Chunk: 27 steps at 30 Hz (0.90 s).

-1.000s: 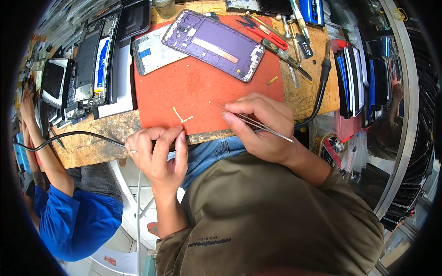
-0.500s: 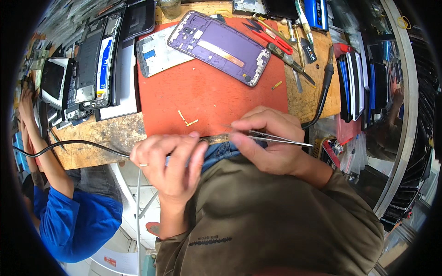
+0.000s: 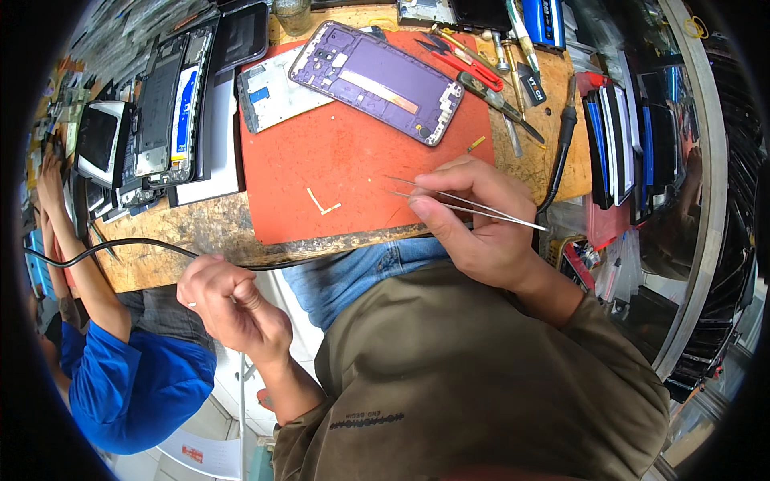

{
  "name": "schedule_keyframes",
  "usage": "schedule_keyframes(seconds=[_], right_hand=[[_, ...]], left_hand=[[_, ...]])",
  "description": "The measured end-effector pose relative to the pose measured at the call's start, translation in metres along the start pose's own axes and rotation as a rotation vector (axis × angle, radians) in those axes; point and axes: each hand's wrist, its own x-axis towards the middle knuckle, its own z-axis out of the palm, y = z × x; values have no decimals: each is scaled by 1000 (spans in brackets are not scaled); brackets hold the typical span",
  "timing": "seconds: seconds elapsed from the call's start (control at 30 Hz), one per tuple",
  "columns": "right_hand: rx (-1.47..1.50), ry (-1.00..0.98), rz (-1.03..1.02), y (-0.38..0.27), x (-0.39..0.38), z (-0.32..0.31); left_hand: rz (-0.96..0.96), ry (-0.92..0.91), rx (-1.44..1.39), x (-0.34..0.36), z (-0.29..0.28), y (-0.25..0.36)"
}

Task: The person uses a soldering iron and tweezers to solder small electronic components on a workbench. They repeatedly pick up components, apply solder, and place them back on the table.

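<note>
Over the front of the orange mat [image 3: 289,216], my right hand [image 3: 485,220] pinches thin metal tweezers [image 3: 481,207], their two points slightly apart above the mat with nothing seen between them. My left hand [image 3: 233,305] is curled closed beside the table's front edge, lower left of the mat. A black cable [image 3: 128,243] passes behind its knuckles; whether anything is in the fingers is hidden. Small thin yellowish strips [image 3: 322,205] lie on the mat, left of the tweezers. Farther back, a purple phone frame [image 3: 377,84] partly covers a pale phone frame [image 3: 285,100].
Red-handled cutters [image 3: 473,68] and other tools lie at the back right. A soldering iron [image 3: 568,124] rests at the right edge. Opened phones [image 3: 160,112] are stacked at the left. A co-worker in a blue sleeve [image 3: 144,385] sits at the left.
My left hand has moved left and down, away from the right hand, and its fingers have curled in. The right hand rose slightly, bringing the tweezer points over the mat.
</note>
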Motion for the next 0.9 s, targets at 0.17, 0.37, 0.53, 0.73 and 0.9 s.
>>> schedule_keyframes(seconds=[0.17,0.37,0.53,0.73,0.9], right_hand=[[-112,28,-124,6,3,10],[-136,64,-120,9,4,15],[-162,65,-177,10,6,17],[-180,64,-234,14,8,17],[-171,9,-239,10,11,13]], left_hand=[[-7,-37,-70,-8,-3,-7],[-129,121,-207,-10,21,8],[-4,-48,-97,-3,12,3],[-86,13,-211,-8,20,3],[36,-102,-87,-1,18,5]])
